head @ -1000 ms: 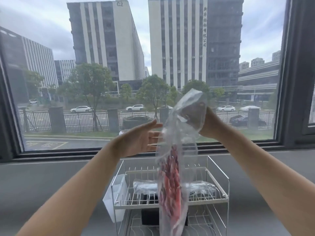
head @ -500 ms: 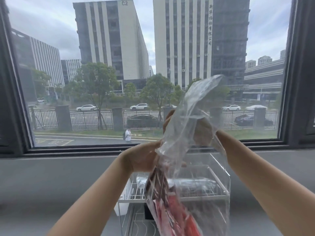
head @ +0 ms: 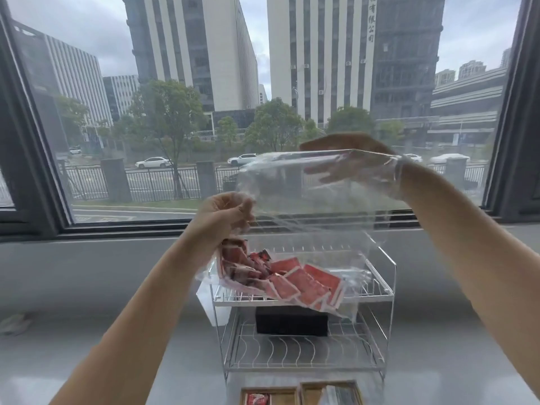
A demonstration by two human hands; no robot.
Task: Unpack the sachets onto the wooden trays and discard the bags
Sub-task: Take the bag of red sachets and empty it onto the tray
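Note:
I hold a clear plastic bag (head: 315,206) spread sideways in the air above a wire rack. Several red sachets (head: 295,283) lie bunched in its lower part, sagging over the rack's upper shelf. My left hand (head: 225,217) is clenched on the bag's left edge just above the sachets. My right hand (head: 350,165) is higher and to the right at the bag's mouth, with its fingers inside the plastic and its thumb over the rim. Two wooden trays (head: 285,390) (head: 309,396) show at the bottom edge, and the left one holds a red sachet (head: 257,400).
A two-shelf white wire rack (head: 388,293) stands on the grey sill counter (head: 87,287) before a big window. A black box (head: 292,320) sits on its lower shelf. Crumpled clear plastic (head: 359,276) lies on the upper shelf. A white container (head: 204,293) hangs at the rack's left side.
The bag went from hanging upright to being spread sideways. My left hand closed on its left edge, my right hand went into the mouth, and the sachets slid left. The view tipped down to the trays.

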